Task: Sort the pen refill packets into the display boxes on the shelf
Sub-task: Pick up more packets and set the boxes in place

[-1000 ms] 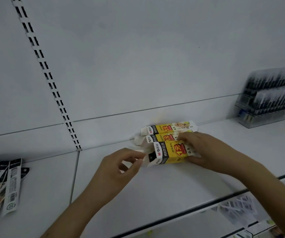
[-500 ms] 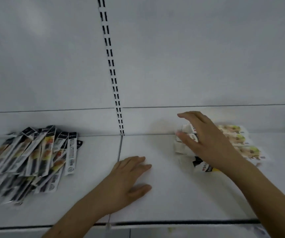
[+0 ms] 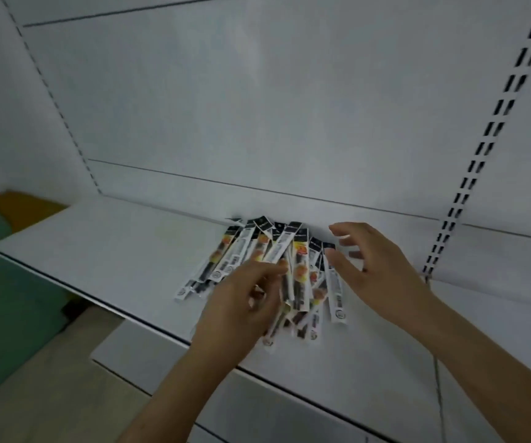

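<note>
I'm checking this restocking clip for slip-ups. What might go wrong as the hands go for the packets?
The packets overlap in a loose fan, so the left hand may lift several at once. Some lie near the shelf front edge and could slide off. The right hand, spread open beside them, might scatter them.

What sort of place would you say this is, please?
Probably a stationery shop aisle: a white retail shelf, slotted shelving uprights on the back panel, and a fanned pile of pen refill packets awaiting sorting.

You have glossy plastic-looking refill packets (image 3: 299,251) lying near the back edge of a smooth, matt white shelf (image 3: 123,251) that looks like painted metal, as does the back panel (image 3: 257,107).
</note>
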Demonstrator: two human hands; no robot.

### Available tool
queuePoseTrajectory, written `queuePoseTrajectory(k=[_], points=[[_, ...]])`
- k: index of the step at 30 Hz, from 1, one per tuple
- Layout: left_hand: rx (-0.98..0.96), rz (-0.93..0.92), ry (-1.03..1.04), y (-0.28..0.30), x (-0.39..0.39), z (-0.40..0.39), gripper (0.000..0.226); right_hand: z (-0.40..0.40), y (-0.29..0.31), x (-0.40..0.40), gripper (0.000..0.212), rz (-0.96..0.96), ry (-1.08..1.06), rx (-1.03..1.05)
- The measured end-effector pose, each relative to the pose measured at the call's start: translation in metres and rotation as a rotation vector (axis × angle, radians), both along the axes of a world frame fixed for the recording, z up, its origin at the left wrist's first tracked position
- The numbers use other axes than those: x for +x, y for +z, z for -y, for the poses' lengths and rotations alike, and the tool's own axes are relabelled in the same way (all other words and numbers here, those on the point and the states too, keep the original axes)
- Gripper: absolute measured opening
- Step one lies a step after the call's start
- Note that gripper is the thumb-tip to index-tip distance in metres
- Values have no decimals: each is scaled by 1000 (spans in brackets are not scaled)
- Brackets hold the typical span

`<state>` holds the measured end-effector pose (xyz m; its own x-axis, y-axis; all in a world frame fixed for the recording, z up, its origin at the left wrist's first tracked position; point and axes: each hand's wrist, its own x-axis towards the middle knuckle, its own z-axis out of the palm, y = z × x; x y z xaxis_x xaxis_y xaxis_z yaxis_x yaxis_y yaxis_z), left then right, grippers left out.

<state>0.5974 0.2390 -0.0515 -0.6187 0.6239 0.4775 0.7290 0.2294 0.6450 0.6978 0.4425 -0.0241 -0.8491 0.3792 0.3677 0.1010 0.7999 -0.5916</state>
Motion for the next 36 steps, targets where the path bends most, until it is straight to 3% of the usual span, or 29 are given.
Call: queuePoseTrajectory(k=[3, 5, 9, 15, 20, 25, 28, 33, 36], points=[[-45, 72, 209, -8, -62, 29, 21, 32, -6, -40, 42, 59, 17, -25], [-174, 109, 305, -23, -98, 39, 36, 50, -12, -68, 46, 146, 16, 8], [-436, 115, 259, -41, -141, 36, 72, 75, -36, -111, 61, 330, -39, 219], [-460, 210, 53, -36, -179, 33, 45, 92, -55, -127, 64, 400, -149, 363], [-595, 206, -70, -14, -199, 34, 31, 98, -56, -126, 61, 391, -196, 337], [-503, 359, -93, -11, -216, 30, 25, 97, -56, -125, 57, 373, -188, 305], [-324, 496, -128, -15, -221, 35, 11, 97, -57, -125, 56, 367, -194, 307], [-8, 779, -85, -28, -226, 43, 15, 96, -61, -125, 56, 350, -200, 301], [91, 830, -102, -29, -228, 45, 21, 95, -62, -125, 56, 338, -199, 304]])
